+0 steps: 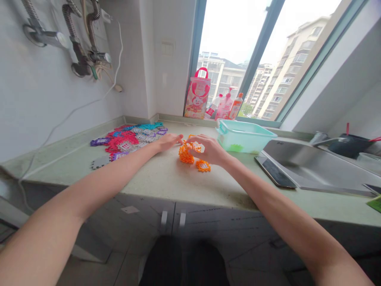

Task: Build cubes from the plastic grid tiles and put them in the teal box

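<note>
A small heap of orange interlocking plastic pieces [186, 155] with notched edges stands on the counter in front of me. My right hand [210, 149] curls its thumb and fingers around the upper right of this heap, gripping an orange piece there. Just left of the heap is my left hand [170, 142], fingers stretched out and low over the counter; nothing shows in it. A single orange piece with a white grid centre [203, 166] lies flat below my right hand. Farther left spreads a pile of similar red, blue, purple and grey pieces [125, 139].
A pale green plastic tub [247, 137] with something green inside stands right of my hands. A phone [275, 171] lies beside the steel sink [321, 167]. Bottles [224, 106] and a pink bag [197, 97] stand by the window. A white cable [68, 115] hangs down at left.
</note>
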{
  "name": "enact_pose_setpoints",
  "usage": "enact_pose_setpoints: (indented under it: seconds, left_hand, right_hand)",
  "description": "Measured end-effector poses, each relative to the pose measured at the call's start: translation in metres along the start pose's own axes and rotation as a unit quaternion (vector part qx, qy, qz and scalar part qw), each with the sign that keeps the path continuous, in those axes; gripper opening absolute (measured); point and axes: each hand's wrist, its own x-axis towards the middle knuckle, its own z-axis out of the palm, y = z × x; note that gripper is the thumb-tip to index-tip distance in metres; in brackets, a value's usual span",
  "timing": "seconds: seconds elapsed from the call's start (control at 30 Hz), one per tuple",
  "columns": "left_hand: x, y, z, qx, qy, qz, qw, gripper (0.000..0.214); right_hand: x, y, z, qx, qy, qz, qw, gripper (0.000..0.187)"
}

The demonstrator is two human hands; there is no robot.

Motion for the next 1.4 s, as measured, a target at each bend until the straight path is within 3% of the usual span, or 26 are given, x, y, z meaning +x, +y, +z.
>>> enact_pose_setpoints:
  seconds: [0.23,0.37,0.47,0.6,0.73,0.87,0.97,1.03,1.1,1.2,1.3,1.4]
  left_hand:
    - [-0.001,0.002,-0.002,0.019,-0.008,-0.012,1.000,0.100]
    - [-0.001,0.001,-0.002,0.019,-0.009,-0.013,1.000,0.102]
    - [-0.001,0.000,-0.001,0.025,-0.010,-0.016,0.999,0.105]
    - [-0.001,0.000,-0.002,0.027,-0.007,-0.021,0.999,0.105]
    - [-0.001,-0.001,-0.002,0.023,-0.006,-0.022,0.999,0.103]
    - [-0.002,0.000,-0.002,0.016,-0.007,-0.022,1.000,0.102]
    - [-0.002,0.001,-0.002,0.011,-0.006,-0.025,1.000,0.102]
    - [-0.002,0.001,-0.002,0.009,-0.007,-0.022,1.000,0.103]
    - [-0.002,0.001,-0.002,0.009,-0.007,-0.017,1.000,0.103]
    - [-0.001,0.000,-0.001,0.013,-0.005,-0.012,1.000,0.103]
    - [0.001,-0.001,0.000,0.011,-0.004,-0.008,1.000,0.101]
    - [0.002,0.000,0.002,0.000,0.000,-0.013,1.000,0.099]
  right_hand:
    - [-0.002,0.008,-0.006,0.009,-0.023,-0.010,1.000,0.025]
    - [-0.006,0.023,-0.030,-0.002,-0.012,0.061,0.998,0.027]
    - [-0.015,0.040,-0.051,-0.016,-0.128,0.161,0.978,0.037]
    - [-0.025,0.054,-0.065,0.002,-0.304,0.231,0.924,0.067]
    - [-0.025,0.057,-0.062,0.018,-0.354,0.233,0.906,0.053]
    - [-0.026,0.063,-0.059,-0.003,-0.327,0.247,0.912,0.036]
    - [-0.027,0.065,-0.061,-0.011,-0.312,0.282,0.907,0.038]
    - [-0.026,0.063,-0.061,-0.033,-0.264,0.291,0.919,0.040]
    - [-0.022,0.057,-0.058,-0.046,-0.174,0.261,0.949,0.035]
    - [-0.014,0.041,-0.045,0.016,-0.065,0.190,0.979,0.030]
    - [-0.006,0.021,-0.029,0.074,-0.023,0.139,0.987,0.032]
    - [-0.002,0.007,-0.014,0.070,-0.004,0.098,0.993,0.030]
